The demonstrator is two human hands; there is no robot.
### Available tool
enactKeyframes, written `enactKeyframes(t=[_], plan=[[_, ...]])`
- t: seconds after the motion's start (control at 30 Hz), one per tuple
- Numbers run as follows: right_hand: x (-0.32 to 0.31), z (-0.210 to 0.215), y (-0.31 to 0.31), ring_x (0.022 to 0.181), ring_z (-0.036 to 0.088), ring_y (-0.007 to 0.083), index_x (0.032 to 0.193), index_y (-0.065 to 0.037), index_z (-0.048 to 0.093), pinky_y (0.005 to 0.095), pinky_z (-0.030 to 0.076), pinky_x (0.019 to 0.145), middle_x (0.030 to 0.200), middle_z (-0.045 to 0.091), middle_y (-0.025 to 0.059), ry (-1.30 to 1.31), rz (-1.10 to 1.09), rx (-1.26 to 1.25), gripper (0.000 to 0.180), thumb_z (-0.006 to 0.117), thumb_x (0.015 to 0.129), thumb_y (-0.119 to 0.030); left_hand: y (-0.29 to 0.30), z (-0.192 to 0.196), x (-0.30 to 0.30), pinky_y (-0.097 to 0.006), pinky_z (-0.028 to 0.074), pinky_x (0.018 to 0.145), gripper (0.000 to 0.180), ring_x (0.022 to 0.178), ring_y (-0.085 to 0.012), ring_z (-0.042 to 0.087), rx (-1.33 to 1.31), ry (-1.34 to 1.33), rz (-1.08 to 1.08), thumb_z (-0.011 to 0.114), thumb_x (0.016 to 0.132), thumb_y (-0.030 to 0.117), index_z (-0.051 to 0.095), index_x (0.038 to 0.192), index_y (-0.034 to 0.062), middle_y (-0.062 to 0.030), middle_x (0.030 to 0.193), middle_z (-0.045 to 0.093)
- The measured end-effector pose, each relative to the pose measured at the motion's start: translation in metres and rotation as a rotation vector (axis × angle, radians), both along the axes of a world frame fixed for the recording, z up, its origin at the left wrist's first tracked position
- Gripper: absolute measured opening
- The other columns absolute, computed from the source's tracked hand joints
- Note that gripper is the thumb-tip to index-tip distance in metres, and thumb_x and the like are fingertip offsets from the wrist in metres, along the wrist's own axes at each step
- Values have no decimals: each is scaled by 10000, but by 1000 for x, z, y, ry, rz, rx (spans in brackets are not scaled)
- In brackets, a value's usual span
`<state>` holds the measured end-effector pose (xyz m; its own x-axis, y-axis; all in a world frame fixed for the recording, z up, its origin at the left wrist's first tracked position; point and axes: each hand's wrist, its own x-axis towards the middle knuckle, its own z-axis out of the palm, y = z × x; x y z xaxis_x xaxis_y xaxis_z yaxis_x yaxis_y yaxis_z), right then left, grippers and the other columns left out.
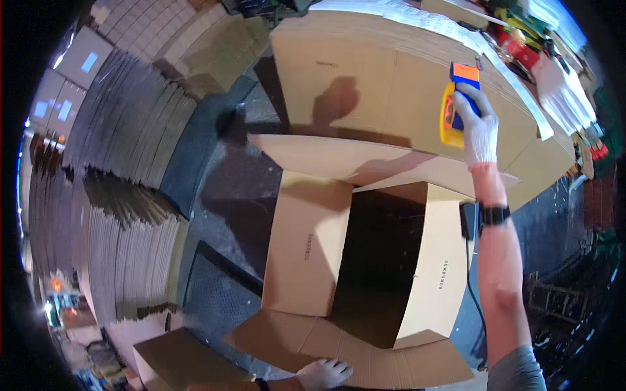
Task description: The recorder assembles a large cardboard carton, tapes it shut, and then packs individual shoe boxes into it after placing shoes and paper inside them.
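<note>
A large open cardboard box [308, 241] stands in front of me with its flaps folded outward and a dark inside. My left hand [325, 374], in a whitish glove, lies on the near flap [391, 365], fingers stretched over it near its edge. My right hand [478, 124], also gloved, is raised beyond the box's far right corner. It is closed round a yellow, blue and orange handheld tool [465, 75], whose exact kind I cannot make out. The tool is above the far flap [313, 148], apart from it. A dark band circles my right wrist.
Behind the box rises a big stack of flat cardboard [345, 85], with paper sheets [417, 14] on top. More flat-carton stacks [134, 264] line the left. Another brown carton [189, 358] is at lower left. A black cord [473, 300] hangs beside the box's right side.
</note>
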<state>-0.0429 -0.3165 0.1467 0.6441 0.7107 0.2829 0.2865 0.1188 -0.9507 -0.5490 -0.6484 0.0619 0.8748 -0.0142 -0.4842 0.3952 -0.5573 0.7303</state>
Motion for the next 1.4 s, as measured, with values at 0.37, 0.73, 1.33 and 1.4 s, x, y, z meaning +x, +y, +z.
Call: enactKeyframes(t=[0.37,0.73,1.33,1.4], plan=[[-103,-200,-66,905,693,117,1112,-31,805,319,589,835,994,765,43,-172,269,-447,158,808,979,-115,142,-243,101,-682,293,1291,403,1420,-390,565,555,-84,525,688,995,445,732,1210,108,-143,1299,702],[-95,-170,-44,1039,627,93,1229,-55,797,298,506,959,1109,715,-12,169,-31,-410,280,773,1071,-285,117,-292,95,-661,231,1362,580,1634,-360,377,718,-319,711,599,1041,298,553,1597,139,-126,1716,478],[-234,-206,-84,834,695,119,1686,-51,474,301,603,741,1104,743,69,130,715,-845,828,769,913,-20,296,-293,-81,-523,552,1042,696,1273,-410,691,805,77,1624,774,1022,420,566,1538,1,-231,1462,689],[-264,-209,-76,923,719,139,1754,-68,362,309,619,830,1165,755,97,281,925,-926,1027,802,829,12,284,-300,-86,-526,557,1022,693,1252,-407,699,835,17,1606,793,1014,390,558,1539,4,-226,1460,689]])
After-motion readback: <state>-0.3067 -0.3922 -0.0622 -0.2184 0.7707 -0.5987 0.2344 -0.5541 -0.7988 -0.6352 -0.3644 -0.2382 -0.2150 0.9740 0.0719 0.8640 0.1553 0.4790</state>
